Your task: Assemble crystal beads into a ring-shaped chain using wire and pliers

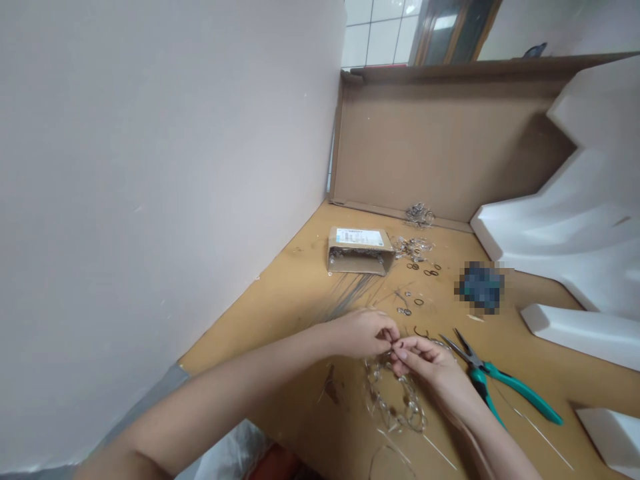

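My left hand (363, 332) and my right hand (425, 360) meet over the wooden table (295, 280), fingertips pinched together on a small dark metal ring at the end of a chain of clear beads and wire (395, 400). The chain loops down on the table below both hands. Green-handled pliers (495, 380) lie just right of my right hand, untouched. A bundle of thin straight wires (350, 297) lies beyond my left hand.
A small cardboard box (357, 250) lies on its side at the back. Loose rings and bead clusters (415, 253) are scattered near it. A cardboard panel (440, 147) stands behind, white foam pieces (575, 227) on the right, a wall on the left.
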Tool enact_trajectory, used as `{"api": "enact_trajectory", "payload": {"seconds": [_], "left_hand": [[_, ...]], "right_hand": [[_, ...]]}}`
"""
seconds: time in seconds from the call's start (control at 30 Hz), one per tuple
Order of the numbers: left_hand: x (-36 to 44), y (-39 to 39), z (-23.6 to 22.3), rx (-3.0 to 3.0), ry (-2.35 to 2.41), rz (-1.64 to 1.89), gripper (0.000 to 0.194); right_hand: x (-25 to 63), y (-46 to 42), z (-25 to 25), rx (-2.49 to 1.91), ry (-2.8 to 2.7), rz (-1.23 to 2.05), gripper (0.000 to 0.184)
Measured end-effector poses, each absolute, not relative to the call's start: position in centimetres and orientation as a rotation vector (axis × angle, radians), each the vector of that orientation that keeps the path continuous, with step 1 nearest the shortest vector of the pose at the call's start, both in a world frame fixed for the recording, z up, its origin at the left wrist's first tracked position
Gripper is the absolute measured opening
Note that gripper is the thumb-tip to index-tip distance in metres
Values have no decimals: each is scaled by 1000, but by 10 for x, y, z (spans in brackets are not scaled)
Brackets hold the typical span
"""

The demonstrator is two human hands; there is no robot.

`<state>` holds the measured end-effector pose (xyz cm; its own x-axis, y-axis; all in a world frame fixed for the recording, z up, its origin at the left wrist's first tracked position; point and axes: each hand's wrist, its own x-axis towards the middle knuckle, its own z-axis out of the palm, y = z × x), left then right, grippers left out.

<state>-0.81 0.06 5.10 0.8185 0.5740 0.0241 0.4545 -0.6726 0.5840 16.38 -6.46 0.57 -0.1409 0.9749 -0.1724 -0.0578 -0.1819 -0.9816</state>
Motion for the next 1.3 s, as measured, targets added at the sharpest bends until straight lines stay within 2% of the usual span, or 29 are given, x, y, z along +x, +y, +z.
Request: {"api": "enact_trajectory", "payload": {"seconds": [0.63,0.77,0.97,1.1,1.3], "left_hand": [[-12,4,43,2407,734,212,14],[-13,6,39,2434,655,304,9],[-16,3,43,2342,795,397,9],[-17,-2,43,2322,741,392,13],[-13,-5,43,2424,818,331,9]], "right_hand": [[165,-66,4,-1158,-1205,1561,19],[166,-65,2,-1152,-1189,1563,19],[166,-64,-3,-1151,-1180,1548,19],[164,-64,-5,-1122,-1217,1536,22],[161,-64,-8,-1108,-1251,1508,24]]}}
